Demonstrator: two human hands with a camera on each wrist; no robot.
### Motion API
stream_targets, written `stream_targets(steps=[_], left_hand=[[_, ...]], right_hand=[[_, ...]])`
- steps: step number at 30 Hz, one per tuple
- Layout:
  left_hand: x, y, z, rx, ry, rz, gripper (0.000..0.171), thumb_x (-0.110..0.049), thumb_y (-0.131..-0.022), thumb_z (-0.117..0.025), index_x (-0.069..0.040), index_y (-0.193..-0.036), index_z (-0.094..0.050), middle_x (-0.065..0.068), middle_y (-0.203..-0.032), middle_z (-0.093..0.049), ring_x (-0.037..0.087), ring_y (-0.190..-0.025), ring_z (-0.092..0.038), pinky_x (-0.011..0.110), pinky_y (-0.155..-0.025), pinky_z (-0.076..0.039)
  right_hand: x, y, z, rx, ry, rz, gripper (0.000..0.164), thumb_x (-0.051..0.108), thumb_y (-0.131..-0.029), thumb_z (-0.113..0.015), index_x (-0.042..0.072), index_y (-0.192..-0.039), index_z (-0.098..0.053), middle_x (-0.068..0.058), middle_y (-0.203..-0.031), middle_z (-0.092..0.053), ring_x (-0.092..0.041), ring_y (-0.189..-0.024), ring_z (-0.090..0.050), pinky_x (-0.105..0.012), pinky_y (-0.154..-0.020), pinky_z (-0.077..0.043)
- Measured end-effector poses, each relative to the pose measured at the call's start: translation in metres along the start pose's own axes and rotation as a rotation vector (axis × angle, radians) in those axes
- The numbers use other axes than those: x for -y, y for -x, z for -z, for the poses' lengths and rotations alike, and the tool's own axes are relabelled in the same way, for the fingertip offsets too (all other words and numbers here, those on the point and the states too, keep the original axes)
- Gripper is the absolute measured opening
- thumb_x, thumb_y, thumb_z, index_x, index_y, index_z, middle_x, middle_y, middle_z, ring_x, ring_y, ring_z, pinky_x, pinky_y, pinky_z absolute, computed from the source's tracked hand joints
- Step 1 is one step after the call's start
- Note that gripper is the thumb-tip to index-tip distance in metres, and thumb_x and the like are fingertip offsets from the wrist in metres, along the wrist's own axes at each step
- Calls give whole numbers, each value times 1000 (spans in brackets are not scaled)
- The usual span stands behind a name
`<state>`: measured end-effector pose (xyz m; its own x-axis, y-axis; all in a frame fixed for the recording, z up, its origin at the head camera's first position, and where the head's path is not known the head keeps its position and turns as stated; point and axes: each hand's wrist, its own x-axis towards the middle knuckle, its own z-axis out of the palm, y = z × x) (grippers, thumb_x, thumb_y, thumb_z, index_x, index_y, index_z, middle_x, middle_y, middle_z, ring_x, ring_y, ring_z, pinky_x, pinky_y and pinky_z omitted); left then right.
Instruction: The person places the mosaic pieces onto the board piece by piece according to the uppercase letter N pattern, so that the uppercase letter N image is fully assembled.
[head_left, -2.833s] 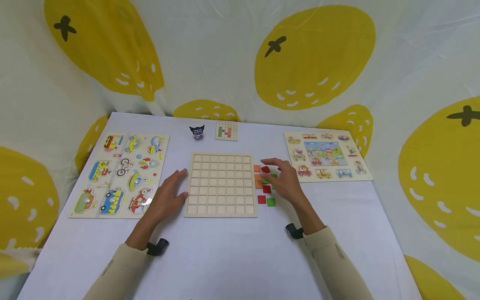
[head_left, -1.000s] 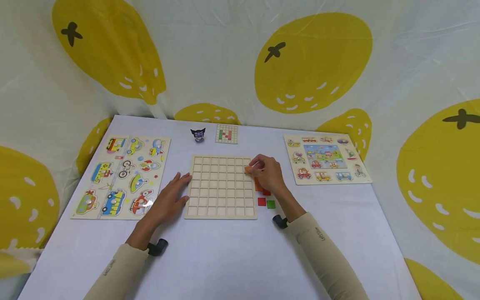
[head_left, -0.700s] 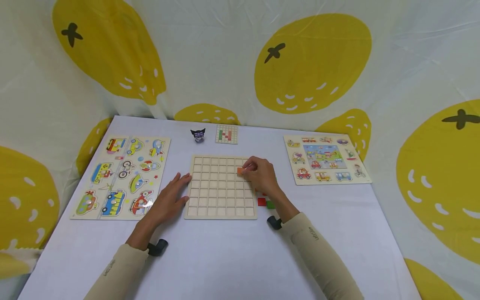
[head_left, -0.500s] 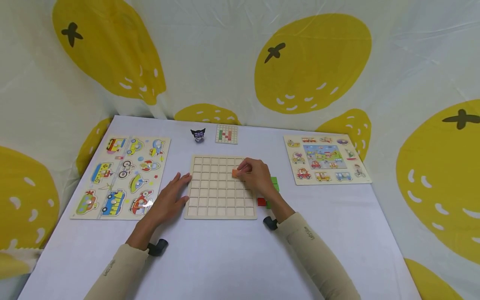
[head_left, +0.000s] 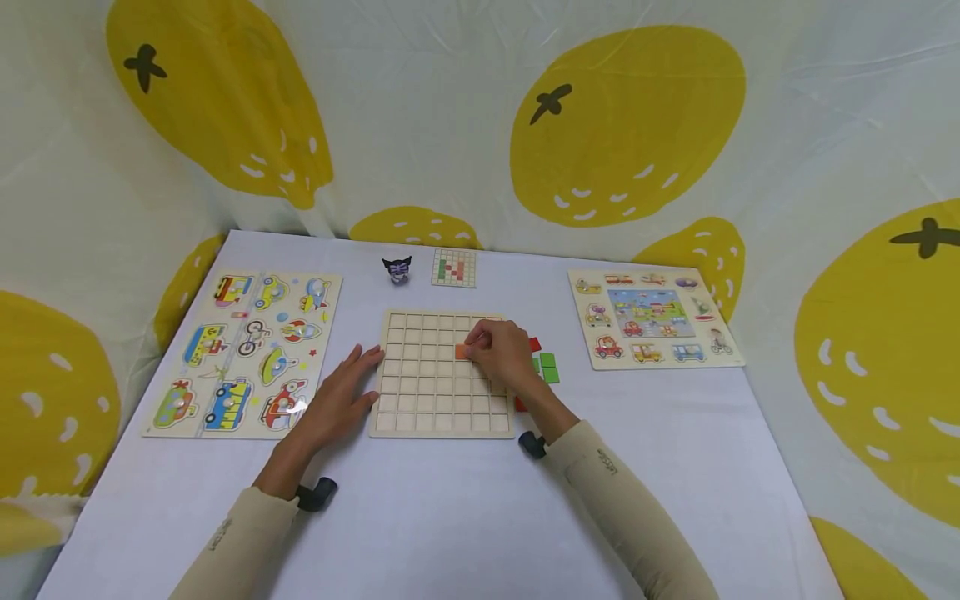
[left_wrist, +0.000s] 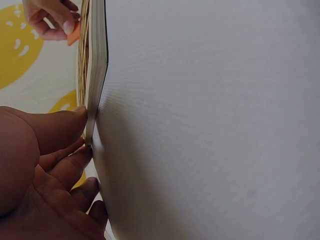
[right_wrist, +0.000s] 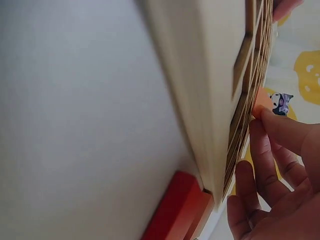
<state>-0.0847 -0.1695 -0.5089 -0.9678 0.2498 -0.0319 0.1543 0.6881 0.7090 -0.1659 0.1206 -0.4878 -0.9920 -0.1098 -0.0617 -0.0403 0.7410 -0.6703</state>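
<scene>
A wooden grid board point(head_left: 435, 425) lies in the middle of the white table. Between thumb and fingertips, my right hand point(head_left: 506, 358) pinches a small square orange tile point(head_left: 461, 352) over a cell in the board's upper right part. The right wrist view shows the orange tile point(right_wrist: 261, 101) at the grid's surface; whether it sits in the cell I cannot tell. My left hand point(head_left: 337, 404) touches the board's left edge with extended fingers and thumb. Right of the board lie green tiles point(head_left: 550, 367) and a red tile point(head_left: 535, 343), partly covered by the right hand and wrist.
Behind the board stand a small dark-eared figurine point(head_left: 397, 270) and a pattern card point(head_left: 454, 268) with coloured squares. A vehicle puzzle board point(head_left: 240, 400) lies to the left, another picture puzzle point(head_left: 611, 364) to the right. A patterned cloth point(head_left: 420, 108) hangs behind the table.
My right hand went from hovering over the loose tiles to pinching an orange one, then moved left over the grid, lowering slightly. The left hand stays at the board's edge.
</scene>
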Motion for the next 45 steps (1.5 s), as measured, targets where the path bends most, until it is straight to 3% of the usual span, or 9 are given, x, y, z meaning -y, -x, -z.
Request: stream_targets(steps=[11,16,20,28,40,45], left_hand=[[0,0,-1,-4,-4,0,70,2,-97,-70,-9,-160,-45,13,-173,-37,42,-165,-18,65,-132,-21],[-2,0,0,-1,1,11,70,3,-97,-70,-9,-160,-45,13,-173,-37,42,-165,-18,65,-132,-21],[-3,1,1,6,0,18,70,2,-97,-70,-9,-161,-44,13,-173,-36,42,-165,-17,65,-132,-20],[-3,0,1,7,1,11,69,1,-97,-70,-9,-161,-44,14,-173,-36,42,-165,-18,66,-132,-21],[-3,-1,0,17,3,22,70,0,-98,-70,-9,-161,-43,13,-173,-36,41,-166,-17,65,-132,-21],[-3,-1,0,5,0,14,69,1,-97,-70,-8,-161,-44,15,-172,-37,43,-165,-18,67,-131,-22]], right_hand=[[1,-3,-4,-1,116,2,5,23,-94,-83,20,-95,-80,1,-79,-68,-20,-91,-55,-38,-85,-44],[-1,-3,-5,6,106,6,4,23,-94,-82,20,-97,-81,2,-80,-69,-20,-95,-56,-41,-93,-44],[-2,-1,-1,14,68,7,4,23,-94,-82,21,-98,-81,2,-83,-69,-21,-99,-56,-40,-91,-47],[-9,6,16,-6,-56,11,8,17,-94,-81,19,-101,-80,1,-89,-71,-21,-103,-58,-40,-91,-50],[-37,20,48,4,-46,-23,13,21,-95,-79,18,-107,-80,-2,-99,-71,-24,-103,-56,-38,-85,-48],[-48,26,55,17,13,-38,17,20,-92,-83,17,-109,-81,-6,-105,-72,-25,-106,-56,-38,-86,-48]])
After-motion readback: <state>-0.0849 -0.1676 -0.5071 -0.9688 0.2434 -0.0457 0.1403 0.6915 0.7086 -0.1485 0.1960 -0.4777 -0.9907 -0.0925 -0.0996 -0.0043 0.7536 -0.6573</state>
